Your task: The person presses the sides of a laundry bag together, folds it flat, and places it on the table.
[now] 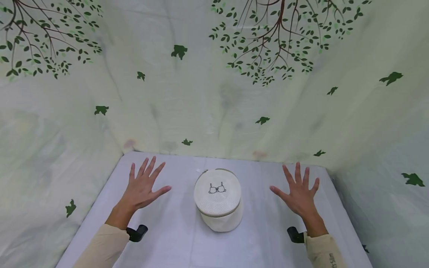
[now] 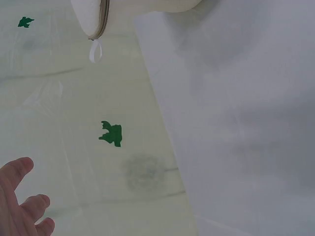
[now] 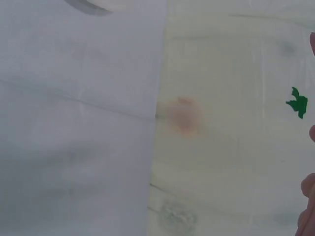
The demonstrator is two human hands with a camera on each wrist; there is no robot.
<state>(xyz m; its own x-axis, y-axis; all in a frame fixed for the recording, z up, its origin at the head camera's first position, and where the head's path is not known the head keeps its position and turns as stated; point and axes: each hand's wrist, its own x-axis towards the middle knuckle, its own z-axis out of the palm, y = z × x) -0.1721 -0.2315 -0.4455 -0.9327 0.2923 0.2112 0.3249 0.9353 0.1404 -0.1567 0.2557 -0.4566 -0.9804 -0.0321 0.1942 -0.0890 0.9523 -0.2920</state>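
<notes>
A round cream mesh bag (image 1: 218, 204) with a bra drawn on its lid stands on the white table between the hands; it looks like a bra laundry bag. A zipper runs round the lid's edge, and its white pull loop (image 2: 96, 51) hangs down in the left wrist view. To the left of the bag, my left hand (image 1: 142, 188) is held with fingers spread, touching nothing. My right hand (image 1: 299, 193) is on the other side, fingers likewise spread and apart from the bag. Only a few fingertips show in each wrist view.
The table (image 1: 167, 245) is covered in white cloth. Pale curtains (image 1: 207, 111) printed with leaves and branches enclose it at the back and both sides. A black wrist camera (image 1: 137, 233) sits on the left wrist, and another black camera (image 1: 295, 235) on the right.
</notes>
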